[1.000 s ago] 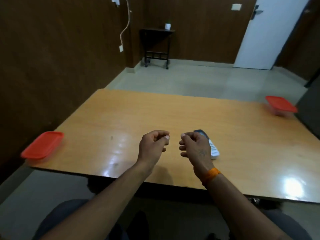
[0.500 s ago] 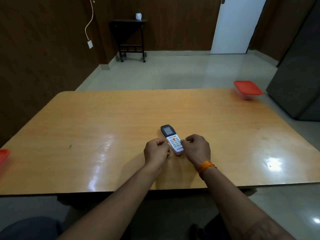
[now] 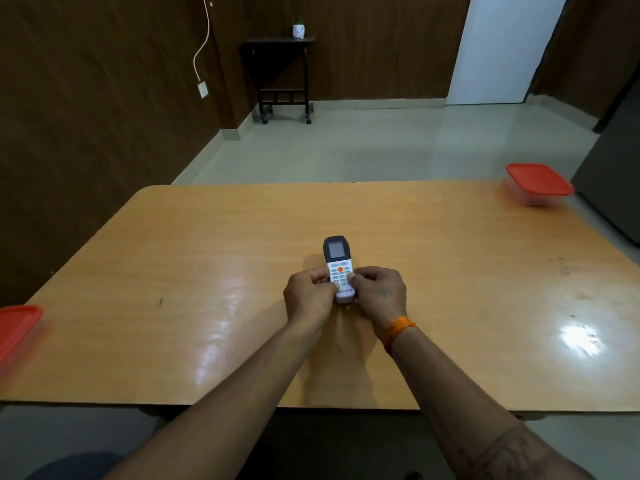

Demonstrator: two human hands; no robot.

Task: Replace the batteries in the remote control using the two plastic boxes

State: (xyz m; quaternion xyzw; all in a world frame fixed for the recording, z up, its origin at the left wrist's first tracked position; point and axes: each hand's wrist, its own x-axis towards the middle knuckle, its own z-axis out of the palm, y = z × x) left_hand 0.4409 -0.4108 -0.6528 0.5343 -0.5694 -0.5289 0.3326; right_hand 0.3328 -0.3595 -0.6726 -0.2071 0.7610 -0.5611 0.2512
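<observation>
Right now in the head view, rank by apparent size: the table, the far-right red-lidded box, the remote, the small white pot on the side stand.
1. table
2. far-right red-lidded box, though distance shrinks it
3. remote, partly covered by both hands
4. white pot, far off, so true size is unsure

white remote (image 3: 339, 271) with a dark top and one orange button, two red-lidded boxes (image 3: 538, 183) (image 3: 15, 329), tan wood-grain table (image 3: 207, 254), orange wristband (image 3: 398, 329), brown walls (image 3: 86, 116).
</observation>
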